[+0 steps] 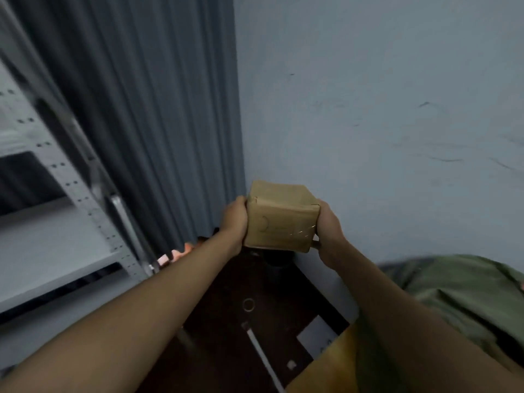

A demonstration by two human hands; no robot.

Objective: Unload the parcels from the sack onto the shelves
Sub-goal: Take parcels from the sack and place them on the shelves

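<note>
A small brown cardboard parcel [280,217] is held up in front of me, above the dark floor. My left hand [234,222] grips its left side and my right hand [329,228] grips its right side, fingers hidden behind the box. The green sack [453,302] lies at the lower right, its opening out of sight. The grey metal shelves [51,245] stand at the left, a bare shelf board level with my left forearm.
A dark corrugated panel [141,109] rises behind the shelves and meets a pale blue wall [382,109] in the corner. The dark floor [241,321] below holds a small ring, a white strip and a pale tile. Something pink [173,255] lies by the shelf post.
</note>
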